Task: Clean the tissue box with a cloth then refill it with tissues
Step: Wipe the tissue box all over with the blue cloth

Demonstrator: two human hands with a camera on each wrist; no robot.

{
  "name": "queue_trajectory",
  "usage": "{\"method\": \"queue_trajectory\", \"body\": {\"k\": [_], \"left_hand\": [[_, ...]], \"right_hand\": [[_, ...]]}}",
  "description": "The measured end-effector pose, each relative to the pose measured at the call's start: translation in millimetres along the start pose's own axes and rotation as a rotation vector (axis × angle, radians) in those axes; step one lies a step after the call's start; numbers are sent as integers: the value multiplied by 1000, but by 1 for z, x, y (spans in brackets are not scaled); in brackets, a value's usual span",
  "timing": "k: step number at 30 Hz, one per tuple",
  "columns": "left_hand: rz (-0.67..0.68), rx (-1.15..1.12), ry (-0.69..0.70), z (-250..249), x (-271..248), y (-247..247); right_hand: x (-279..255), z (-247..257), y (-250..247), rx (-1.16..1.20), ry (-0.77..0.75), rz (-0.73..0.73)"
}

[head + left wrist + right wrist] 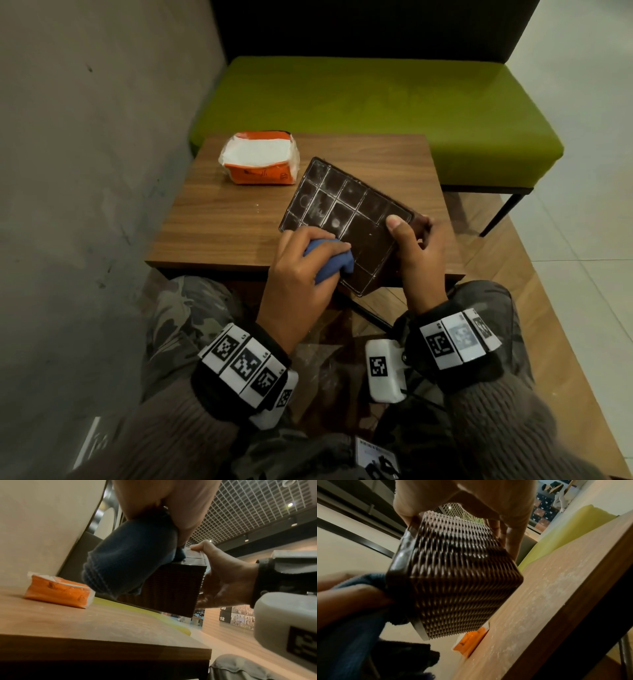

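Note:
A dark brown woven tissue box (pixel 346 219) (pixel 171 588) (pixel 453 581) is held tilted above the table's near edge, its dusty gridded underside facing up. My right hand (pixel 411 246) (pixel 223 577) (pixel 471 504) grips its right end, thumb on the gridded face. My left hand (pixel 298 270) (pixel 163 500) holds a bunched blue cloth (pixel 329 260) (pixel 130 558) (pixel 356 601) against the near left part of that face. An opened orange pack of white tissues (pixel 260 159) (pixel 60 592) (pixel 469 642) lies on the table's far left.
The small wooden table (pixel 222 222) (pixel 102 628) (pixel 556 601) carries white dust specks. A green bench (pixel 376 102) stands behind it, a grey wall (pixel 85 154) to the left. My knees in camouflage trousers (pixel 188 308) sit below the table's near edge.

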State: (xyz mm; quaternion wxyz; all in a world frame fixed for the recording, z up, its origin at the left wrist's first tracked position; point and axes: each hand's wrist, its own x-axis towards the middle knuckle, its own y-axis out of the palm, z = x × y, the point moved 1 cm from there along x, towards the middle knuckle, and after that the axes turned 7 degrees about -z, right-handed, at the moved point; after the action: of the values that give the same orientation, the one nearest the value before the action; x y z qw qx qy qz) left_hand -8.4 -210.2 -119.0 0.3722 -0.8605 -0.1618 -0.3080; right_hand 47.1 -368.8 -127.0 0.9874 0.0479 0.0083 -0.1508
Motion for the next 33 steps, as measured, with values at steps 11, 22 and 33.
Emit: {"method": "queue_trajectory", "body": {"k": [11,22,33], "left_hand": [[-19,-70,-88,8,11,7],[17,18,216,13,10,14],[46,28,330,16,9,11]], "right_hand": [[2,3,1,20,113,19],[4,8,1,59,164,25],[1,10,5,51,187,16]]}}
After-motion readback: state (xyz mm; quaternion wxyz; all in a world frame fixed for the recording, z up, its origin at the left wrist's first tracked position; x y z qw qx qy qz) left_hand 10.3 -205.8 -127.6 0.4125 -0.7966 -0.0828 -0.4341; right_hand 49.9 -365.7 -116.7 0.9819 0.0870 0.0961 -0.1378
